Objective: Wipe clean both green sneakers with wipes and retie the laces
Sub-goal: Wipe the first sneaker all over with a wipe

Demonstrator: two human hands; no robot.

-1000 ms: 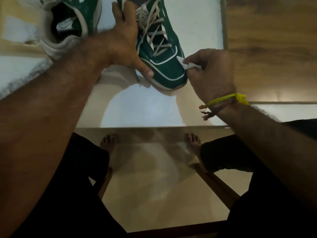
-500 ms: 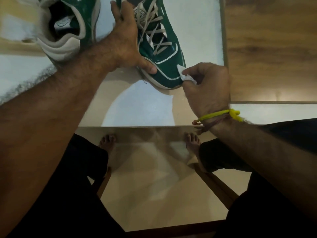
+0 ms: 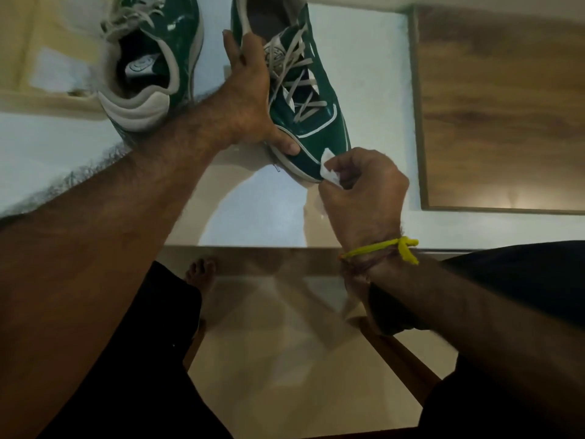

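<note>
Fingers [image 3: 340, 172] of the right hand [image 3: 364, 198] are curled around a white wipe [image 3: 329, 172] and press it on the toe of the right-hand green sneaker [image 3: 311, 115], at centre of the frame. The left hand [image 3: 250, 103] lies with straight fingers along its side, thumb under the toe. I think the sneaker can slide on the glass tabletop [image 3: 253, 217] if the wipe pushes too hard, because this hold is light. Loose laces [image 3: 294, 77] may catch. I count 2 sneakers, the other sneaker [image 3: 152, 68] at upper left, 1 wipe, 2 hands.
</note>
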